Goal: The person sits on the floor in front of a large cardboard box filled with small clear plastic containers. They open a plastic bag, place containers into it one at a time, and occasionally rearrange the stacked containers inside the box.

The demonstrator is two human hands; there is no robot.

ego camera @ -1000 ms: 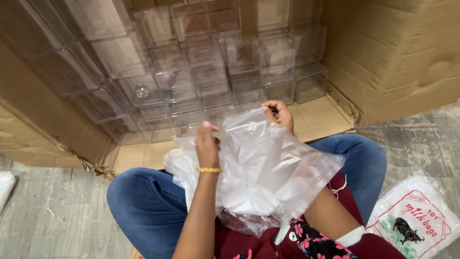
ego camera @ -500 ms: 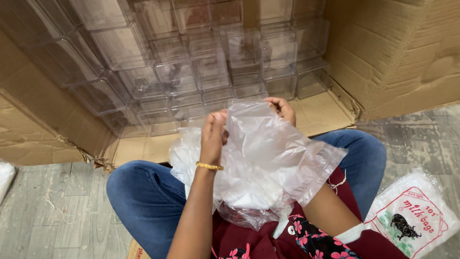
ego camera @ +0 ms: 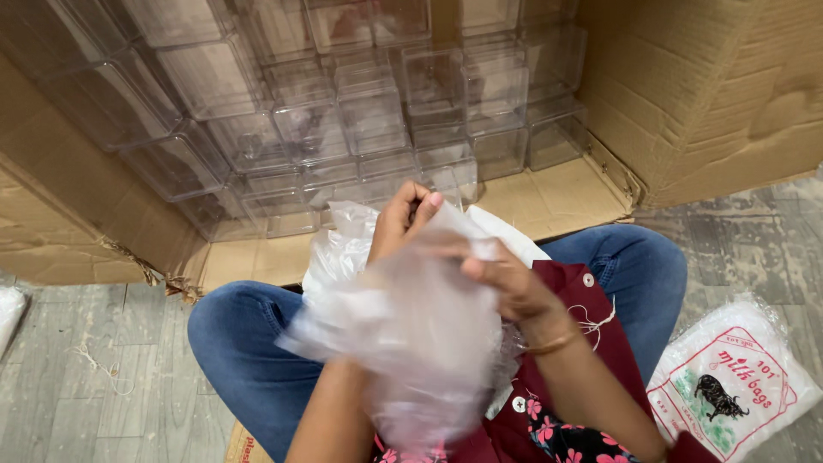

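Left hand (ego camera: 403, 225) and right hand (ego camera: 506, 279) both clenched on clear plastic bag (ego camera: 420, 326); bag hangs below hands, long axis toward lap; hands almost touching.

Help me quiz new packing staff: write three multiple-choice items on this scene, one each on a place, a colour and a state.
1. Where are the clear boxes?
A. On the person's lap
B. Stacked in the open cardboard carton
C. On the floor tiles

2. What colour are the person's trousers?
A. Blue
B. Black
C. White

3. What are the hands doing?
A. Both are empty
B. Only one holds something
C. The left hand and right hand both grip the clear plastic bag

Answers: B, the boxes fill the carton lying on its side; A, both knees show blue denim; C, fingers of both hands pinch the bag's top.
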